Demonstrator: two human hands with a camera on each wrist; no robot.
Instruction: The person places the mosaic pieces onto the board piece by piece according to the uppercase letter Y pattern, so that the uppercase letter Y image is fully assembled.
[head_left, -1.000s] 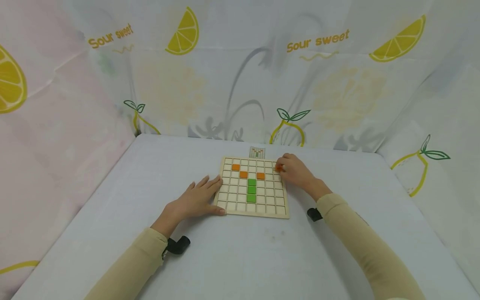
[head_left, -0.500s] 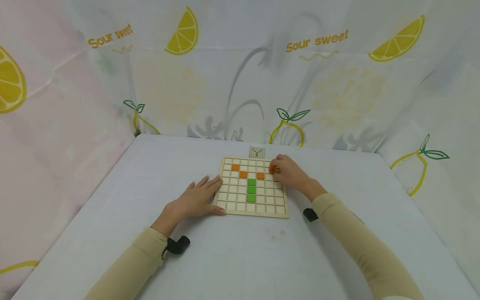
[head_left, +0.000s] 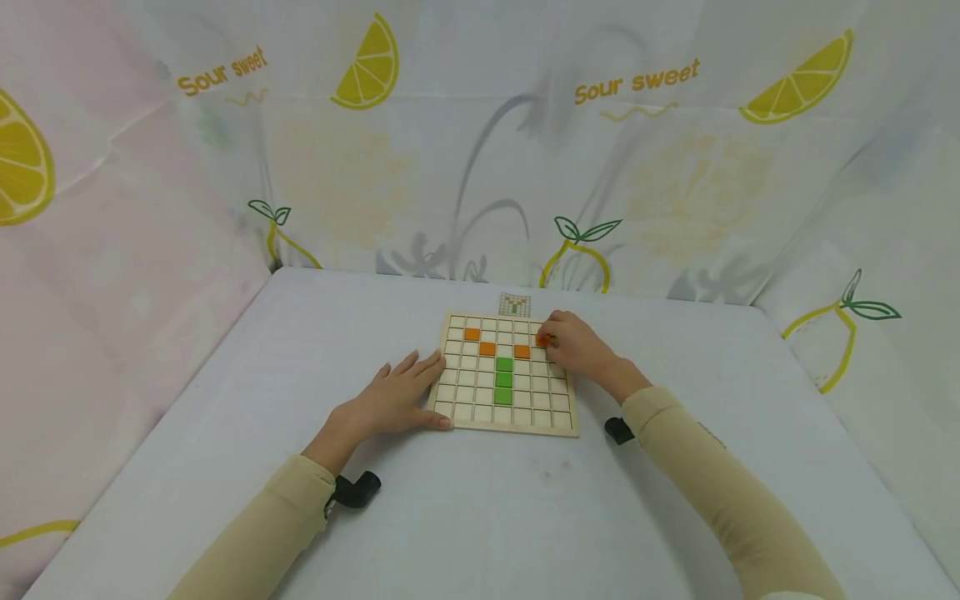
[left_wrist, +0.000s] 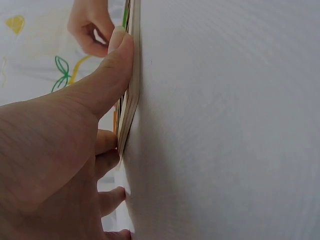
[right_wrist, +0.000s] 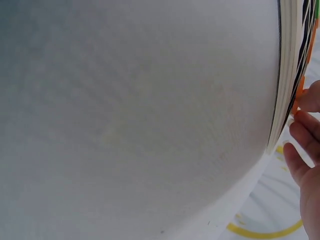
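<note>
A square wooden grid board [head_left: 523, 417] lies on the table, set with pale tiles, several orange ones such as an orange tile [head_left: 472, 334], and a column of green tiles [head_left: 504, 380]. Over the board's far right part, my right hand [head_left: 581, 346] pinches an orange tile [head_left: 542, 341] between thumb and fingers. The right wrist view shows those fingertips [right_wrist: 302, 117] at the board's edge. Spread flat at the near left corner, my left hand [head_left: 397, 393] rests against the board, its thumb [left_wrist: 107, 75] on the rim in the left wrist view.
A small pattern card [head_left: 514, 305] with a coloured grid lies just behind the board. White cloth covers the table [head_left: 480, 517]. A printed curtain [head_left: 465, 150] with lemons hangs behind and at the sides.
With the orange tile in its fingers, my right hand has shifted a little left, from the board's outermost right column to the one beside it. My left hand has stayed in place.
</note>
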